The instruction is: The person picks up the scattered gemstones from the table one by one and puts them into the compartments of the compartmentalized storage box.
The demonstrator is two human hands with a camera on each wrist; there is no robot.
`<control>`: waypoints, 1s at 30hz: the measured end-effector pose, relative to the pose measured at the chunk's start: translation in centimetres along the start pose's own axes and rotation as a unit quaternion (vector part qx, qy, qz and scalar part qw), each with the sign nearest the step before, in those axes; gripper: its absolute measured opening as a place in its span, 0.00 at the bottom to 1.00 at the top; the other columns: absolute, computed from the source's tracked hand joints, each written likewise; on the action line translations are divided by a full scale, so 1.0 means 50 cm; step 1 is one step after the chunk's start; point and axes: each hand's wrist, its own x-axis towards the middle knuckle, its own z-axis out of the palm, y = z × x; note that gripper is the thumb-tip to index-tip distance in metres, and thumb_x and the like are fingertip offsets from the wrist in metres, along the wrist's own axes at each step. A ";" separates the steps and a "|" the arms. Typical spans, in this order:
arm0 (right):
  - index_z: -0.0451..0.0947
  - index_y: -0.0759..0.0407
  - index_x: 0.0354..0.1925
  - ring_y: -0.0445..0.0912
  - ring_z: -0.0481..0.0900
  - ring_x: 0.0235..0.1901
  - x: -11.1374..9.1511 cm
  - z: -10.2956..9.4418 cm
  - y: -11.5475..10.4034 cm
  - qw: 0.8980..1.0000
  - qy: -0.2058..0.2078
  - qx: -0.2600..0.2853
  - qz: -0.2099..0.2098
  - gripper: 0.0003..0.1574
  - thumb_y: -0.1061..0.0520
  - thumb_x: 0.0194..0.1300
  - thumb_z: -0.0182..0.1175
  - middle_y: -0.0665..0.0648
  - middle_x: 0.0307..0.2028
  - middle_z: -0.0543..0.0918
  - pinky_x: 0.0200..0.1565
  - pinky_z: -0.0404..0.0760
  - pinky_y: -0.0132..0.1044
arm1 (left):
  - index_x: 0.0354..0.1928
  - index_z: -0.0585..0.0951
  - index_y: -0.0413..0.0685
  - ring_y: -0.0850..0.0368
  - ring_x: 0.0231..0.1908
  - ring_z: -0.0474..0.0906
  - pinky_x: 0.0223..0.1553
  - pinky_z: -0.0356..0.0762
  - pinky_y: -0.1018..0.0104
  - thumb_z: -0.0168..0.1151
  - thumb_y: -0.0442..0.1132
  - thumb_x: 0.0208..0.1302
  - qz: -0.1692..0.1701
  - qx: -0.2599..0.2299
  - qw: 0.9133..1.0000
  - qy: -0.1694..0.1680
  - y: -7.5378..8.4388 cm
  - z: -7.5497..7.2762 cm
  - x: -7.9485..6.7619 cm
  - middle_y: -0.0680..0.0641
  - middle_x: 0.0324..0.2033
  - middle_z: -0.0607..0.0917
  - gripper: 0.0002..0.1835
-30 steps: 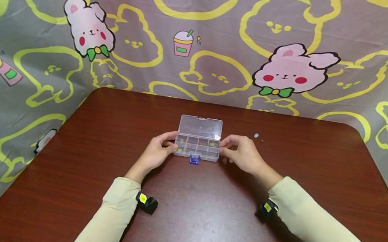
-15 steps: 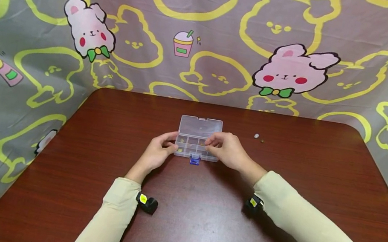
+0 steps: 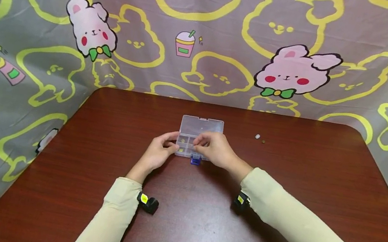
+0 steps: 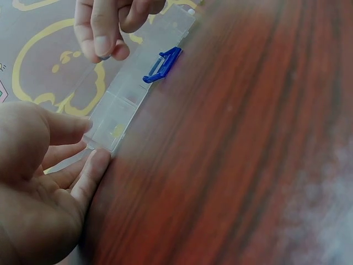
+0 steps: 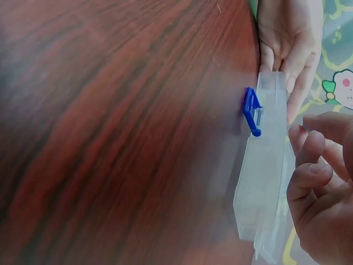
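Note:
A clear plastic compartment box (image 5: 259,182) stands on the table, its lid (image 3: 193,124) raised at the back and its blue latch (image 3: 195,160) hanging at the front. My left hand (image 3: 156,153) grips the left end of the box between thumb and fingers. Over the middle compartments hovers my right hand (image 3: 217,150), thumb and fingertips pinched together; a tiny dark bit (image 4: 105,57) shows at the tips in the left wrist view, too small to name. Small yellow pieces (image 4: 118,131) lie in the left compartments. The right compartments are hidden behind the right hand.
On the brown wooden table (image 3: 285,176), right of the box and farther back, lie a small white piece (image 3: 257,136) and a tiny dark one (image 3: 263,142). A patterned cloth (image 3: 228,36) hangs behind the table and along its sides.
My right hand has moved left from beside the box's right end to over its middle compartments. The left hand keeps its grip on the left end.

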 end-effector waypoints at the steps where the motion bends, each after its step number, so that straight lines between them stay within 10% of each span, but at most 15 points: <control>1: 0.84 0.63 0.33 0.42 0.78 0.26 0.002 0.002 0.001 1.000 -0.001 0.002 -0.003 0.02 0.65 0.59 0.68 0.52 0.26 0.85 0.30 0.75 0.33 | 0.66 0.71 0.26 0.35 0.52 0.77 0.41 0.73 0.74 0.58 0.23 0.68 0.000 0.000 1.000 -0.001 0.001 0.000 0.000 0.27 0.60 0.76 0.24; 30: 0.85 0.61 0.33 0.42 0.79 0.28 0.014 0.000 -0.015 1.000 0.000 0.004 -0.010 0.03 0.64 0.59 0.70 0.50 0.27 0.84 0.33 0.77 0.34 | 0.66 0.70 0.24 0.35 0.52 0.77 0.42 0.74 0.75 0.57 0.22 0.67 0.003 -0.007 1.000 0.000 -0.004 0.001 0.000 0.26 0.61 0.75 0.25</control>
